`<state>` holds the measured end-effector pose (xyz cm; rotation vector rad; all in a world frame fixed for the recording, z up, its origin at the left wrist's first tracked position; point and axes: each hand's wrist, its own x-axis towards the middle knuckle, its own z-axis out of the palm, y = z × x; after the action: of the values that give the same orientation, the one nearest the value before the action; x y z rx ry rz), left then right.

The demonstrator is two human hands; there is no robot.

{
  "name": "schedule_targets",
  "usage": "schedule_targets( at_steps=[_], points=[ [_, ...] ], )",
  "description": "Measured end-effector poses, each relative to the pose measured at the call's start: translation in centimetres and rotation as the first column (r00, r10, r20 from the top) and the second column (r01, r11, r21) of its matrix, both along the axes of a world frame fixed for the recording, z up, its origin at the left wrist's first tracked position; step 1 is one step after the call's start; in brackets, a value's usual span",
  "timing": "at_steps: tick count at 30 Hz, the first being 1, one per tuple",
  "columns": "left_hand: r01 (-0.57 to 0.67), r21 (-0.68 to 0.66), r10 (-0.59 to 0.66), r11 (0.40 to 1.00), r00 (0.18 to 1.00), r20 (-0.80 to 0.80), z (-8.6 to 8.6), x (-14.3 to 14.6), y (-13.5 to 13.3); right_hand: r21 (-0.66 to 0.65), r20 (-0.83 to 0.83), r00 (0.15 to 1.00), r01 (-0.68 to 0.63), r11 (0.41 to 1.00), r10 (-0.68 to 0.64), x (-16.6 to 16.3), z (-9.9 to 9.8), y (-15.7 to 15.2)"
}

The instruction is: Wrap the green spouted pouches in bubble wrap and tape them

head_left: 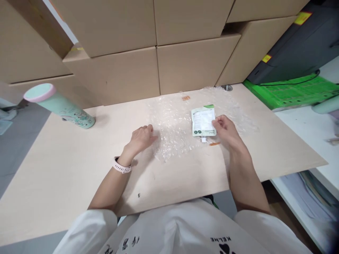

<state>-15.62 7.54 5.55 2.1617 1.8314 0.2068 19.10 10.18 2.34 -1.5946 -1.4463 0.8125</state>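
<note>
A white and green spout pouch [203, 120] lies on a sheet of clear bubble wrap [172, 130], its white cap pointing toward me. My right hand [225, 128] pinches the pouch's right edge between thumb and fingers. Over the left edge of the bubble wrap is my left hand [142, 137], fingers loosely curled and thumb apart, with nothing visible in it. A pale wristband [122, 165] circles my left wrist. Whether the left fingertips touch the wrap I cannot tell.
Stacked cardboard boxes [119, 76] stand along the back of the pale wooden table [79, 158]. A mint tumbler [63, 106] stands at the left. To the right are a green crate [293, 91], a dark grey case [293, 46] and a white shelf [304, 130].
</note>
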Motion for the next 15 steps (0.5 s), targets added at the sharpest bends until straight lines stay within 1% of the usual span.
schedule_targets(
  at_steps=[2,4,6,8,9,11,13,15],
  points=[
    [-0.036,-0.037,0.037,0.999,0.998,0.051,-0.1,-0.3,0.2,0.018,-0.237,0.964,-0.121,0.992,0.122,-1.3,0.7,-0.7],
    [-0.053,-0.049,0.058,0.997,0.991,0.118,-0.2,-0.6,0.5,-0.02,-0.401,0.893,-0.23,0.973,0.203,-3.5,1.3,-1.7],
    [-0.072,-0.045,0.079,0.996,0.977,0.197,-0.4,-0.9,0.7,-0.072,-0.516,0.82,-0.33,0.941,0.248,-6.1,1.2,-2.8],
    [-0.085,-0.066,0.1,0.994,0.956,0.275,-0.7,-1.1,0.8,-0.109,-0.576,0.763,-0.427,0.898,0.293,-8.5,0.6,-3.7],
    [-0.084,-0.092,0.109,0.992,0.943,0.314,-0.8,-1.2,0.8,-0.131,-0.585,0.75,-0.465,0.876,0.31,-9.5,0.2,-4.0],
    [-0.062,-0.165,0.122,0.984,0.916,0.382,-0.9,-1.2,0.8,-0.188,-0.513,0.791,-0.482,0.856,0.333,-10.9,-0.6,-4.4],
    [-0.036,-0.236,0.139,0.971,0.891,0.433,-0.9,-1.2,0.8,-0.223,-0.422,0.836,-0.47,0.854,0.35,-11.5,-1.2,-4.5],
    [-0.011,-0.283,0.149,0.959,0.87,0.47,-0.8,-1.1,0.7,-0.225,-0.377,0.853,-0.463,0.858,0.361,-11.5,-1.4,-4.5]
  ],
)
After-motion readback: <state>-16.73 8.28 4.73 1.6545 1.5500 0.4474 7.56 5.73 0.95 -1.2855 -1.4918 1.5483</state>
